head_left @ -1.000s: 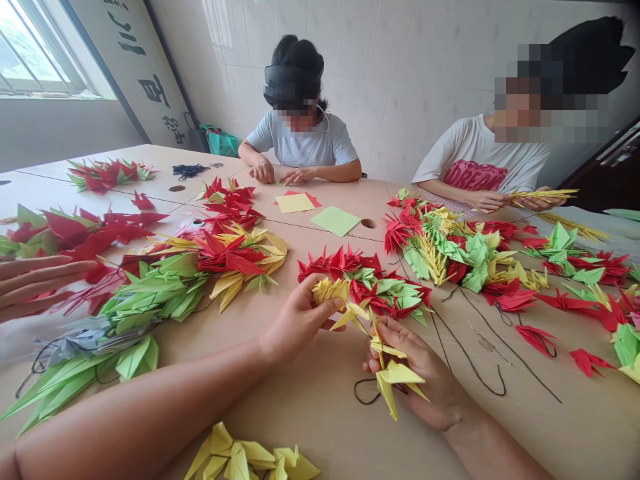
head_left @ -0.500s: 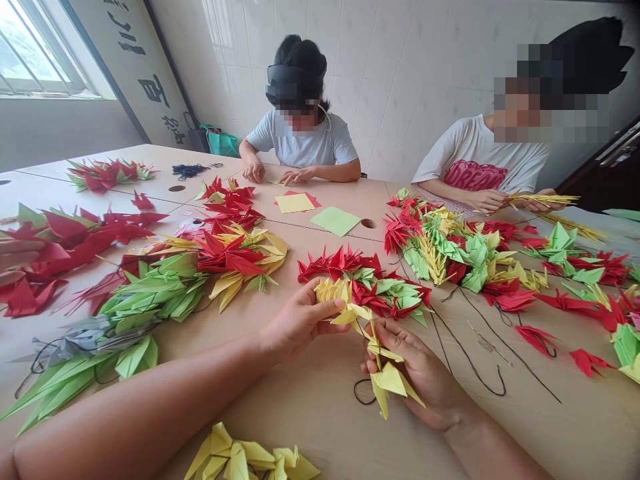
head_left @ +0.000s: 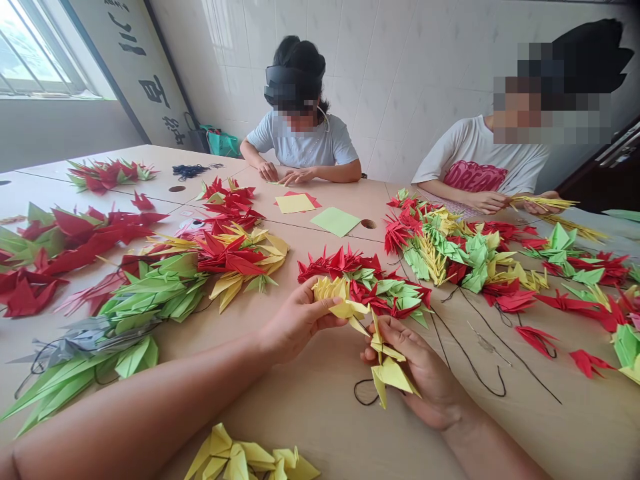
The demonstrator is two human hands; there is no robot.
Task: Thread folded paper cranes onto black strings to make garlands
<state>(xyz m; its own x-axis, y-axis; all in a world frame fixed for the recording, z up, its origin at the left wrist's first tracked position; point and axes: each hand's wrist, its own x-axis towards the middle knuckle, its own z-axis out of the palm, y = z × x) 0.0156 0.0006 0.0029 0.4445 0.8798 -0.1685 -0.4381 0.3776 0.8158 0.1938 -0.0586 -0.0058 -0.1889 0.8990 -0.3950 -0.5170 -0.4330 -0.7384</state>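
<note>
My left hand (head_left: 297, 323) pinches a tight stack of yellow folded paper cranes (head_left: 331, 289), strung one behind another. My right hand (head_left: 423, 370) is closed on the lower yellow paper cranes (head_left: 393, 375) of the same string, with the fingertips partly behind the paper. A short gap with a bit of dark cord lies between the two groups. Below them, a loop of black cord (head_left: 356, 393) hangs or rests near the table; I cannot tell which. Just beyond my hands lies a garland of red and green paper cranes (head_left: 370, 283).
More yellow cranes (head_left: 250, 460) lie at the near edge. Garlands in green (head_left: 155, 287), red (head_left: 90, 233) and mixed colours (head_left: 465, 247) spread left and right. A needle threader (head_left: 485, 341) and black cords lie at right. Across the table (head_left: 300, 427), two people work with paper.
The right-hand cranes have tilted and drawn slightly away from the left stack, so the gap is wider. Another person's hand at the far left edge has left view.
</note>
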